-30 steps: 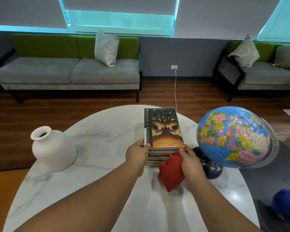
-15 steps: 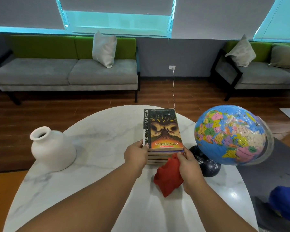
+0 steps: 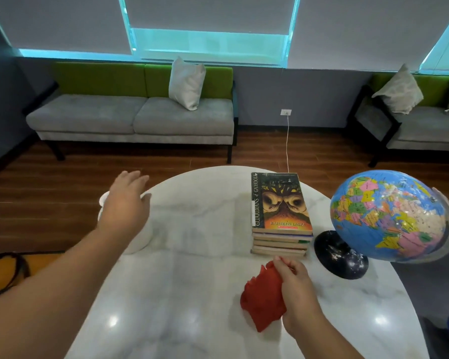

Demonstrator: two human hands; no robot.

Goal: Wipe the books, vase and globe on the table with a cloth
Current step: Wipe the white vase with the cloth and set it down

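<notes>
Over the vase [image 3: 140, 239], left hand [image 3: 125, 203] spreads flat; right hand [image 3: 296, 286] clutches cloth [image 3: 262, 301].

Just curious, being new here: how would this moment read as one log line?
left hand: open, over vase | right hand: grips red cloth | books: stacked, untouched | globe: untouched

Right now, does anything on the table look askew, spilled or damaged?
Nothing stands out. The book stack sits fairly square, the globe stands on its base, and no spill shows on the table. The left hand hides most of the vase.
</notes>
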